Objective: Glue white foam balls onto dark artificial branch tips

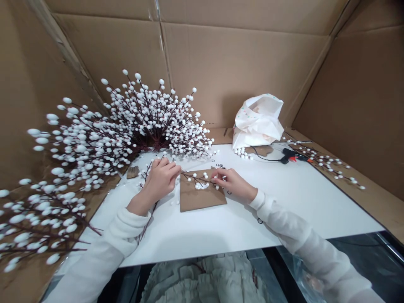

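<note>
A thin dark-stemmed berry branch with white berries stretches between my two hands, above a square of brown cardboard. My left hand is closed around its left end, fingers curled. At the other end, my right hand pinches the branch near its berries with thumb and fingertips. Several loose white berries show in a cluster on the cardboard beneath the stem. Another dark stem lies on the white board by my left wrist, partly hidden by that arm.
A large heap of white-berry branches fills the back left. At the back right stand a white paper bag and a black glue gun with a cord. More berry sprigs lie right. Small black rings dot the white board.
</note>
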`<state>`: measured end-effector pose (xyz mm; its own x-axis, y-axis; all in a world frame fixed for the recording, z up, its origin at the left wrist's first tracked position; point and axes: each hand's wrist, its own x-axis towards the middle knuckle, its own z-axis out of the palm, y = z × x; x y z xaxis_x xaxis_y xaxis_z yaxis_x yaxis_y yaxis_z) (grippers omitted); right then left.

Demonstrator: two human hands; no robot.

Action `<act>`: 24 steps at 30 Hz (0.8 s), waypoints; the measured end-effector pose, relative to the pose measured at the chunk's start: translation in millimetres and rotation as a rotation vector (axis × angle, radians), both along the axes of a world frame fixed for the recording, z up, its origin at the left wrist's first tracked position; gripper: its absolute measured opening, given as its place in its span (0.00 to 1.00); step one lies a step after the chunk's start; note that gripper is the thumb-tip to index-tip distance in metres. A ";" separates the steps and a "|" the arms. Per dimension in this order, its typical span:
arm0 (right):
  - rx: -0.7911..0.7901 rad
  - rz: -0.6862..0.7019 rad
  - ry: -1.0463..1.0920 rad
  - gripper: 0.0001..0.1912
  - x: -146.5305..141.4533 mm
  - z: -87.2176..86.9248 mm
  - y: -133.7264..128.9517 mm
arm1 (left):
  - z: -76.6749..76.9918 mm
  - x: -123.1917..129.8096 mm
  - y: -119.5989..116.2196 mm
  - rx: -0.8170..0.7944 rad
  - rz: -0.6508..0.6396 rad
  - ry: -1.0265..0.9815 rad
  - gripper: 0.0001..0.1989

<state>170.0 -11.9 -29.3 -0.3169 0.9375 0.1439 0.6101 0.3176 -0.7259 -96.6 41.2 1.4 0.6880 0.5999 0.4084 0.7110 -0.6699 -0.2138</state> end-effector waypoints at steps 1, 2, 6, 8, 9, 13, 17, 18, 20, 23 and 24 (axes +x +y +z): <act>-0.009 -0.005 0.004 0.10 0.0 0.0 0.1 | -1.3 0.0 1.1 -0.027 0.007 0.002 0.07; -0.016 -0.010 0.009 0.10 -0.1 -0.1 0.2 | -2.5 0.1 2.1 -0.051 0.014 0.004 0.07; -0.038 -0.008 0.019 0.10 -1.5 0.4 0.3 | -4.8 -0.1 3.9 -0.110 0.040 0.006 0.08; -0.041 -0.017 0.013 0.10 -2.6 1.2 0.0 | -5.0 -0.3 4.1 -0.127 0.045 0.007 0.08; -0.040 -0.023 0.009 0.10 -3.1 1.5 -0.3 | -5.1 -0.4 4.2 -0.134 0.047 0.007 0.07; -0.044 -0.035 -0.004 0.10 -4.0 1.8 -1.2 | -6.3 -1.2 5.1 -0.148 0.045 0.006 0.07; -0.039 -0.030 -0.002 0.10 -3.5 0.7 -0.9 | -8.2 -2.2 6.2 -0.131 0.037 -0.005 0.08; -0.038 -0.029 0.001 0.10 -3.3 0.5 -0.6 | -8.5 -2.2 6.4 -0.127 0.032 -0.011 0.08; -0.042 -0.025 0.007 0.11 -2.8 0.3 -0.1 | -8.5 -2.0 6.4 -0.122 0.021 -0.027 0.08; -0.046 -0.020 0.010 0.11 -1.2 -0.1 0.9 | -7.7 -0.9 5.6 -0.126 0.003 -0.062 0.08; -0.043 -0.017 0.012 0.11 -0.3 -0.5 1.3 | -7.3 -0.5 5.2 -0.129 0.002 -0.072 0.08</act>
<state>169.7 -10.7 -29.8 -0.2997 0.9480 0.1068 0.6059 0.2756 -0.7463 -97.1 46.4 -5.9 0.6585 0.6515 0.3766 0.7225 -0.6873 -0.0744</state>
